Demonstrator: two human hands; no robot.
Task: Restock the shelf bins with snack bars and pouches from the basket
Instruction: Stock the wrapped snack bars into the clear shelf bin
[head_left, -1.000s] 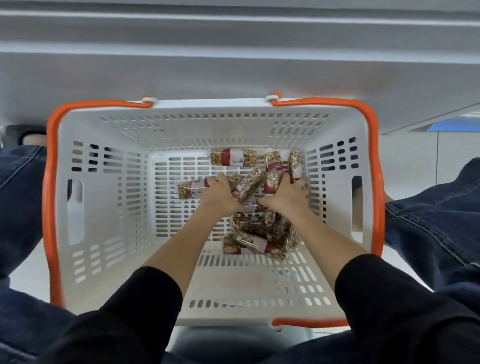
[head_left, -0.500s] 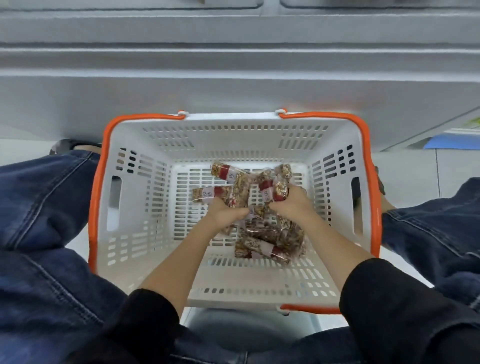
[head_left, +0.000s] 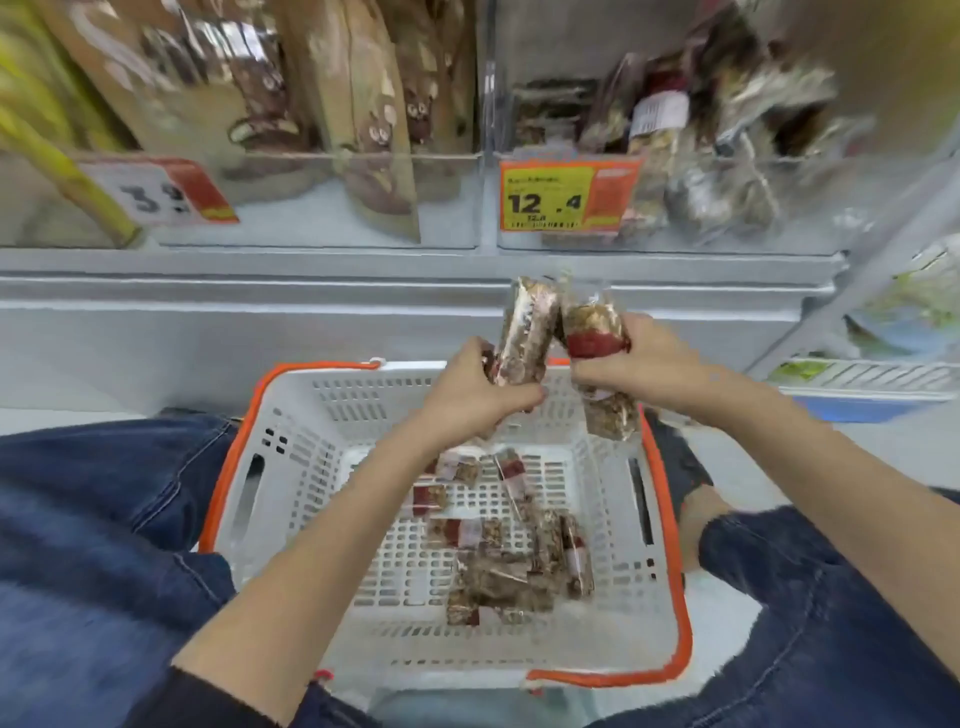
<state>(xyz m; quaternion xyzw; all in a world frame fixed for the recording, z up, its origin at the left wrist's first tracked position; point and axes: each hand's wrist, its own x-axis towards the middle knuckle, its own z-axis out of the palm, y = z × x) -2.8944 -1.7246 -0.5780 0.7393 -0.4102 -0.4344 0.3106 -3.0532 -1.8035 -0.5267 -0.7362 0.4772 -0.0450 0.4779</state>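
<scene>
My left hand (head_left: 475, 395) grips a bundle of clear-wrapped nut bars (head_left: 524, 332), held upright above the basket's far rim. My right hand (head_left: 639, 364) grips another bundle of nut bars with a red label (head_left: 597, 338), touching the left bundle. Below them the white basket with orange rim (head_left: 291, 499) sits between my knees, and several more bars (head_left: 498, 561) lie loose on its floor. Up on the shelf, a clear bin (head_left: 675, 208) at the right holds the same kind of bars behind an orange 12.4 price tag (head_left: 566, 195).
A clear bin (head_left: 322, 218) to the left holds brown pouches with owl faces (head_left: 374, 124), next to a price tag (head_left: 161, 192) and yellow packs (head_left: 31, 104). A lower rack at the right edge (head_left: 872, 374) carries more goods. My jeans-clad knees flank the basket.
Both hands closed on bars in the basket and lifted them up toward the shelf. The view tilted up, bringing the shelf bins into sight.
</scene>
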